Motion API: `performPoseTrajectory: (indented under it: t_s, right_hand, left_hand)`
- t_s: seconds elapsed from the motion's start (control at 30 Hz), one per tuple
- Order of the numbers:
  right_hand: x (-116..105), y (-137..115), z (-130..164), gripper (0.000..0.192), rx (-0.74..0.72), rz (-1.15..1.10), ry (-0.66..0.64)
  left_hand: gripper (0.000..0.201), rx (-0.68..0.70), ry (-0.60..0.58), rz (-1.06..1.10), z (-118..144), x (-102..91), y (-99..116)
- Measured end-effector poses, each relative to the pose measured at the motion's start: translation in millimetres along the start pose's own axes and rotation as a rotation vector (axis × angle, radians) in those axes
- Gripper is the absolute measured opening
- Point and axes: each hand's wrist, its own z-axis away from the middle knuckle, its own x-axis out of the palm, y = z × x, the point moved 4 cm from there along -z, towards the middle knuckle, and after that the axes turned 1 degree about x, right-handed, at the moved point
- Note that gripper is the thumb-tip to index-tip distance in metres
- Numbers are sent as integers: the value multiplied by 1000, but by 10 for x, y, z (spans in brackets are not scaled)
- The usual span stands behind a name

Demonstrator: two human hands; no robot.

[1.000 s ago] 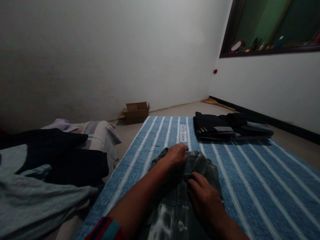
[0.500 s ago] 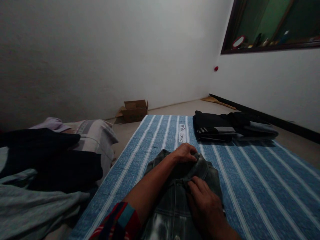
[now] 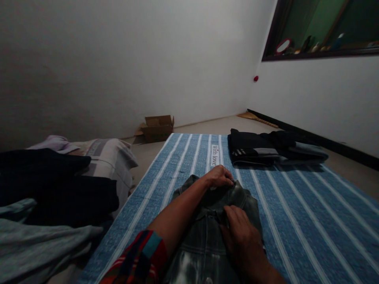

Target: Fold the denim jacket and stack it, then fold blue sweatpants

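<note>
A dark grey-green denim jacket (image 3: 192,262) with pale faded patches lies in front of me on a blue-and-white striped cloth (image 3: 154,199). My left hand (image 3: 219,176) reaches across to the far side of its collar, fingers closed on the collar's edge. Lower down on the right, my right hand (image 3: 241,230) pinches the near collar corner between thumb and fingers. My left forearm covers part of the jacket's left side. The lower end of the jacket runs out of the picture.
Folded black clothes (image 3: 251,148) lie side by side at the cloth's far right. Left of the table, dark garments (image 3: 65,197) and a grey garment (image 3: 44,244) are heaped. An open cardboard box (image 3: 156,128) and a broom (image 3: 257,118) are on the floor behind.
My left hand's fingers have drawn closer together at the far collar edge. My right hand stays almost in place on the near corner. The view has shifted slightly.
</note>
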Motion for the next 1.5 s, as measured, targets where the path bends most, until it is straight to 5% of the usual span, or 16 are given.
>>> performPoseTrajectory:
  t_s: [1.0,1.5]
  right_hand:
    - [26,-112,6,25,-121,99,-57]
    - [13,-122,18,27,-220,135,-13]
  left_hand:
    - [18,6,-67,-53,-144,113,-65]
    - [21,151,54,-523,-298,204,9]
